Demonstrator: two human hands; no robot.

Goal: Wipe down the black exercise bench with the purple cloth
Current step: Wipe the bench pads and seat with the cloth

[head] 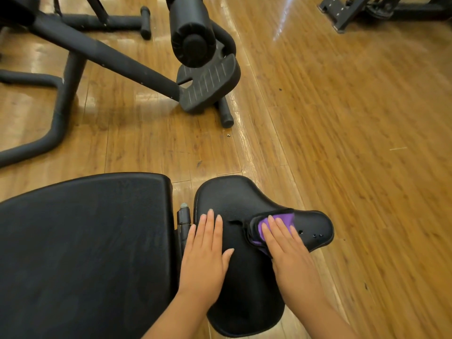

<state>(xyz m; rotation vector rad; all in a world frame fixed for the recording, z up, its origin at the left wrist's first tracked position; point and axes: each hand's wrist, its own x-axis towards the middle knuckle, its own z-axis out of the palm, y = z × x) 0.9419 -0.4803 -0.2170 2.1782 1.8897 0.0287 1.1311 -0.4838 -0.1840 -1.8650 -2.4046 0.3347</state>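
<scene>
My right hand [283, 243] presses the purple cloth [281, 222] flat-fingered onto the small black pad [232, 199] — thin, limp stuff that bunches, so I'd pin it under the palm. My left hand [205, 245] lies open beside it, bracing the firm pad.

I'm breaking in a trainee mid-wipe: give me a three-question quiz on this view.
1. True or false: the purple cloth lies under the right hand.
2. The left hand is: A) gripping the cloth B) flat on the small black pad C) in the air.
3. Which surface lies left of that pad?

Key: 1 true. 2 B. 3 the large black bench pad.
</scene>
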